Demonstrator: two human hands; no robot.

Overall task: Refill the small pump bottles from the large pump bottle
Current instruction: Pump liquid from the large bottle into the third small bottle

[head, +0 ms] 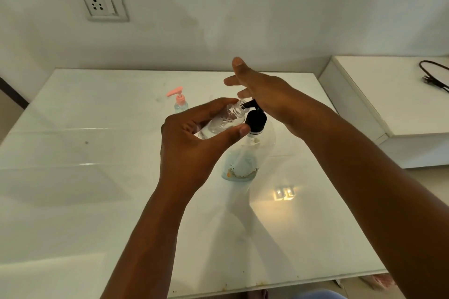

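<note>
Head view: a person's left hand (192, 138) grips a small clear bottle (222, 121), fingers curled over its far side and the thumb pressed along its near side, holding it above the white table (73, 201). The small bottle has no pump fitted; it lies tilted, its long axis running from lower left to upper right, and its open threaded neck points up and right, right at the black spout of the large pump bottle (245, 160). A little clear liquid with bubbles shows inside the small bottle. The right hand (262, 92) rests palm-down on top of the black pump head (255, 120), fingers straight and spread, pointing away toward the wall; whether the palm is pushing the pump down cannot be told. The large pump bottle stands upright on the table directly under that hand, its clear body holding pale liquid in the lower part and carrying a label near the base. Farther back on the table, to the left and well apart from both hands, a second small bottle with a pink pump (180, 102) stands upright, its nozzle pointing left. A wall socket (103, 3) sits on the wall behind, and a black cable (435, 75) lies on the raised white ledge (388, 94) at right.
</note>
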